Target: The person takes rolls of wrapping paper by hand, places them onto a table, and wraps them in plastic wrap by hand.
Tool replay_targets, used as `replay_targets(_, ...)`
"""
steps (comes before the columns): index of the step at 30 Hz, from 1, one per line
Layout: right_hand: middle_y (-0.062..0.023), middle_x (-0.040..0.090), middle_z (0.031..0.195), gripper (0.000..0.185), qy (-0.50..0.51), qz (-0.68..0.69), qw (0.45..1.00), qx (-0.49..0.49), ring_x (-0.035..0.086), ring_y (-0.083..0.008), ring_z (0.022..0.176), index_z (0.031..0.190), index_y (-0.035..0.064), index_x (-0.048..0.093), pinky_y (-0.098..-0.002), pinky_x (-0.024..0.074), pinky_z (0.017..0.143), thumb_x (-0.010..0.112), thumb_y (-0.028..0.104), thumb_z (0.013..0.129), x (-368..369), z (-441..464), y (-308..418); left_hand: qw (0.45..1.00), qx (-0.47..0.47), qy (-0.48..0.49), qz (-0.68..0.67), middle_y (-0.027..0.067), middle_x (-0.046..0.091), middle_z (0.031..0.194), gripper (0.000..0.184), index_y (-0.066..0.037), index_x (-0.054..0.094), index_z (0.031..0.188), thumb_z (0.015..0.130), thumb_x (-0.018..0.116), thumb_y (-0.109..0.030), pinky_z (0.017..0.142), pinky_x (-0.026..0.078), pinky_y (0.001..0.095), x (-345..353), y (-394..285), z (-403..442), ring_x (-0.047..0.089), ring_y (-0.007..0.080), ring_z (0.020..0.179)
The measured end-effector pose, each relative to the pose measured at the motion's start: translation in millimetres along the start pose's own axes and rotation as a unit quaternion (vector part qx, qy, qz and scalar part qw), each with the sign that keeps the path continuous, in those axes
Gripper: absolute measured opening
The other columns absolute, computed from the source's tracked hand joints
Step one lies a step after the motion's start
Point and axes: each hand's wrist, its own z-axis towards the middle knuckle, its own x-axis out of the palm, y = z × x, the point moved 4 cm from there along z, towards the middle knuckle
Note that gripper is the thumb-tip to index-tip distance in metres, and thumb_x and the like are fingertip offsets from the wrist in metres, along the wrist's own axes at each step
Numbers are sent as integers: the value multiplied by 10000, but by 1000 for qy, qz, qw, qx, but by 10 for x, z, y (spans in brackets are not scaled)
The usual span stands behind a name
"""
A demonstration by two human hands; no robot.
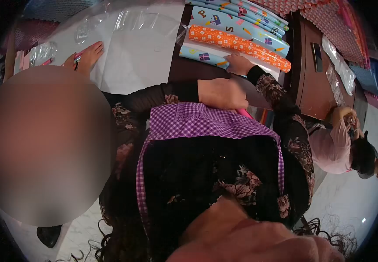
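My left hand is closed in front of the purple checked apron, at the table's near edge. A pink object, only partly visible, sticks out below its fingers. Just beyond, my right hand has its fingers bent on the end of a light blue patterned paper. White paper shows behind that hand. An orange flowered roll lies across the papers, with wider blue sheets with letters and carrots behind it.
At the left, a co-worker's hands hold a pink item over white sheets and clear plastic. A phone lies on the brown surface at right. Another person in pink is beside it. Pink textured sheets hang at top right.
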Motion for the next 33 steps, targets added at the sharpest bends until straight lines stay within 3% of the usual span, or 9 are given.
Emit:
replay_targets(5, -149, 601, 1027, 314, -166, 11, 979, 121, 570, -344, 983, 984, 43, 574, -466, 468, 809, 647, 195, 720, 276, -26, 16, 1000, -6, -6, 22, 24, 486, 708, 220, -103, 484, 765, 737, 630, -265, 671, 444, 324, -114, -32, 176, 561, 189, 724)
replay_targets(8, -138, 605, 1001, 265, -201, -4, 966, 162, 579, -323, 970, 956, 59, 594, -443, 478, 766, 637, 193, 731, 318, -3, 74, 986, 26, -84, -139, 66, 576, 898, 301, -62, 575, 955, 791, 638, -306, 759, 410, 348, -298, 137, 357, 559, 237, 864)
replay_targets(9, -122, 610, 1009, 205, -175, 14, 950, 257, 576, -306, 993, 928, 76, 612, -419, 473, 761, 605, 198, 763, 113, -113, 317, 977, -63, -9, -206, 95, 596, 1042, 370, -55, 593, 1070, 824, 628, -328, 884, 383, 416, -321, 356, 344, 536, 278, 1011)
replay_targets(11, -114, 611, 994, 179, -424, 274, 862, 46, 569, -293, 1003, 908, 88, 619, -420, 456, 797, 563, 220, 801, 489, -29, -19, 969, -191, -100, -124, 116, 568, 1145, 457, -43, 554, 1156, 829, 633, -353, 969, 334, 469, -41, 1029, 81, 482, 320, 1125)
replay_targets(12, -124, 604, 980, 174, -204, 15, 974, 99, 567, -299, 996, 929, 86, 609, -435, 458, 806, 531, 201, 825, 654, 58, -16, 971, -225, -78, 24, 128, 539, 1201, 513, -36, 508, 1215, 831, 637, -350, 978, 333, 481, 119, 1303, -48, 457, 343, 1160)
replay_targets(15, -130, 595, 973, 182, -191, -23, 966, 172, 567, -309, 981, 965, 76, 594, -438, 459, 810, 518, 175, 833, 412, -89, 169, 925, -293, 62, 232, 147, 496, 1241, 602, -20, 425, 1282, 824, 663, -329, 940, 370, 485, 467, 1849, -389, 465, 370, 1139)
replay_targets(22, -110, 589, 948, 186, -205, -16, 964, 170, 571, -289, 936, 964, 78, 579, -413, 461, 767, 527, 188, 823, 454, -257, 209, 896, -362, 154, 204, 140, 564, 980, 403, -23, 509, 1017, 726, 721, -204, 789, 434, 448, 867, 2318, -467, 549, 328, 939)
replay_targets(24, -106, 591, 944, 186, -201, -11, 965, 169, 573, -286, 932, 961, 81, 580, -411, 461, 762, 532, 192, 821, 445, -257, 225, 903, -352, 136, 207, 135, 600, 905, 187, -37, 569, 935, 768, 578, -122, 765, 454, 433, 855, 2323, -452, 586, 314, 906)
replay_targets(33, -97, 605, 895, 184, -200, -7, 964, 174, 589, -267, 893, 904, 85, 601, -405, 467, 752, 565, 240, 811, 441, -428, 308, 919, -322, 104, 201, 153, 586, 879, 175, -24, 535, 883, 728, 601, -68, 759, 465, 435, 427, 2312, -440, 577, 330, 850)
